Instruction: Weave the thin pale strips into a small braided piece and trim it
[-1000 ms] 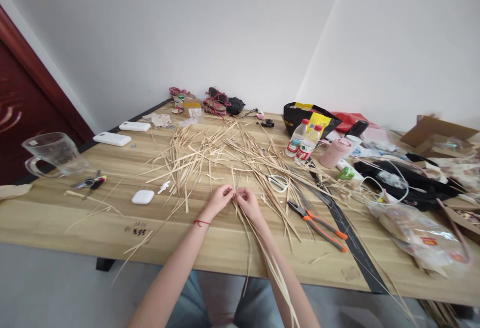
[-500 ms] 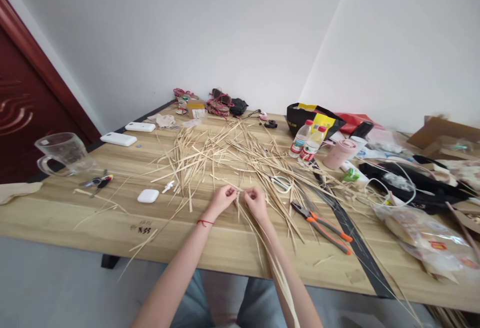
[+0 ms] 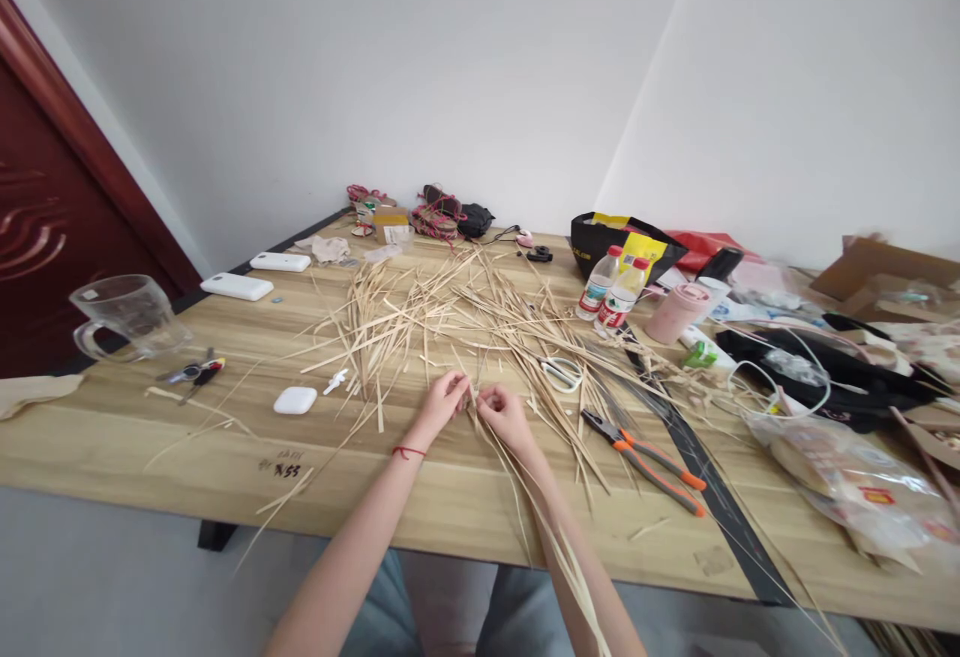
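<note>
My left hand (image 3: 444,403), with a red string at the wrist, pinches a thin pale strip near the table's front. Close beside it, my right hand (image 3: 504,417) is closed on the same small crossing of strips. Long pale strips (image 3: 559,547) trail from between the hands down along my right forearm and past the table edge. The exact crossing is partly hidden by my fingers. Beyond the hands, a loose heap of flat straw-coloured strips (image 3: 397,322) spreads over the wooden table (image 3: 360,477).
Right of my hands lie orange-handled pliers (image 3: 649,462) and white-handled scissors (image 3: 562,373). Two water bottles (image 3: 615,294) and a pink cup (image 3: 677,312) stand behind them. At left are a white earbud case (image 3: 295,400), a clear mug (image 3: 131,317) and keys (image 3: 196,373).
My right hand has moved slightly left, closer to my left hand, and its fingers have turned inward. The strips between the hands have shifted a little.
</note>
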`<state>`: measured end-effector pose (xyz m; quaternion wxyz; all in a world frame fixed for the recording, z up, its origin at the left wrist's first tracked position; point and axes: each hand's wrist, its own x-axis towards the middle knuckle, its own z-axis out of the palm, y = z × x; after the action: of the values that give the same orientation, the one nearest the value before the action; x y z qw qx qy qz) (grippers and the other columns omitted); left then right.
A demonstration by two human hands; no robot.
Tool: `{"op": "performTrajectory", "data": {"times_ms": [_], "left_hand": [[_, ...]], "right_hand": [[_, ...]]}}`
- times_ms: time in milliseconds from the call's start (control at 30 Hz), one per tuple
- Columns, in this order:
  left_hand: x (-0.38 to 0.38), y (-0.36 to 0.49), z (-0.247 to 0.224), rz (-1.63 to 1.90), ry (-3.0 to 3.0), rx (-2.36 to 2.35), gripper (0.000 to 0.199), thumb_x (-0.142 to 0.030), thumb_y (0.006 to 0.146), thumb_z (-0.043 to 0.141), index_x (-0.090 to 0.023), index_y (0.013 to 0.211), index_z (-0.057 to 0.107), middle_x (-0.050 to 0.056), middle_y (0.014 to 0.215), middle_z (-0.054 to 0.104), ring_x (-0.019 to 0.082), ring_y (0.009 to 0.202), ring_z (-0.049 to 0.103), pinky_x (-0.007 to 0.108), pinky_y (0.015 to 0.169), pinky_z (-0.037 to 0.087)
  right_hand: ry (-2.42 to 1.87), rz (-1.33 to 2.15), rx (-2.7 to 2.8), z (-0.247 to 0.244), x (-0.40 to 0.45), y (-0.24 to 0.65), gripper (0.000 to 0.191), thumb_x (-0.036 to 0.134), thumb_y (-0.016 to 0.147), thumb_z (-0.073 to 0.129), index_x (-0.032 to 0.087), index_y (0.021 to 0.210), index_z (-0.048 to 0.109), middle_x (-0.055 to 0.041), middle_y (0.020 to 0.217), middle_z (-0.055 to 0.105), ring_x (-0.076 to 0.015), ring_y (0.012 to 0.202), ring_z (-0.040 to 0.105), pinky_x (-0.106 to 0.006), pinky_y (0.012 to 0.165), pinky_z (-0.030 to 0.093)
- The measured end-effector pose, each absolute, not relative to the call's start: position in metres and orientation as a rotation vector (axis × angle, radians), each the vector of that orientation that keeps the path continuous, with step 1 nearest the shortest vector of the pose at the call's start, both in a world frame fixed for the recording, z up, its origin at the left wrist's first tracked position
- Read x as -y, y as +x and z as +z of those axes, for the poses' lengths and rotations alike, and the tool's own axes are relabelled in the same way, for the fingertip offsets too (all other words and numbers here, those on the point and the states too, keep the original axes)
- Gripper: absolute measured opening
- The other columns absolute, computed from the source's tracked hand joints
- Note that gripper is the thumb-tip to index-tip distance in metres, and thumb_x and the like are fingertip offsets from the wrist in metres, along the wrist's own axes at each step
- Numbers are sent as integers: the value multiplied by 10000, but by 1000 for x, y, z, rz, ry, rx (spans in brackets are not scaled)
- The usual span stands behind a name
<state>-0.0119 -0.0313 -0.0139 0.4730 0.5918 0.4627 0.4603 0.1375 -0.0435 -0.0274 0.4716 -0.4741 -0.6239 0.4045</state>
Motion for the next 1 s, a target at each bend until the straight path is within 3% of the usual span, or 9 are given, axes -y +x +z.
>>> {"op": "performTrajectory", "data": {"times_ms": [100, 267, 533, 1000], "left_hand": [[29, -12, -15, 1154, 1440, -1140, 297, -465, 761, 549, -173, 735, 508, -65, 487, 449, 76, 400, 390, 199, 411, 305], [28, -12, -15, 1130, 1477, -1136, 284, -434, 753, 559, -152, 731, 536, -17, 619, 549, 85, 487, 434, 209, 469, 337], [31, -13, -13, 1051, 1647, -1094, 295, -433, 810, 484, -167, 684, 486, -53, 556, 431, 93, 519, 393, 216, 529, 339], [32, -16, -12, 922, 1659, -1054, 329, -487, 810, 455, -164, 782, 513, -38, 598, 443, 107, 545, 409, 229, 546, 355]], "right_hand": [[-1171, 967, 1563, -28, 44, 137, 182, 353, 690, 585, 172, 703, 563, 45, 502, 498, -94, 447, 414, -206, 440, 319], [-1171, 950, 1590, -28, 44, 136, 195, 368, 702, 587, 174, 688, 576, 43, 495, 490, -93, 445, 398, -205, 433, 303], [-1067, 1021, 1566, -23, 44, 139, 205, 376, 754, 536, 175, 722, 559, 17, 587, 540, -118, 534, 469, -222, 507, 373], [-1032, 1071, 1500, -24, 41, 142, 199, 381, 746, 542, 183, 726, 541, 3, 658, 557, -135, 610, 504, -236, 574, 417]]}}
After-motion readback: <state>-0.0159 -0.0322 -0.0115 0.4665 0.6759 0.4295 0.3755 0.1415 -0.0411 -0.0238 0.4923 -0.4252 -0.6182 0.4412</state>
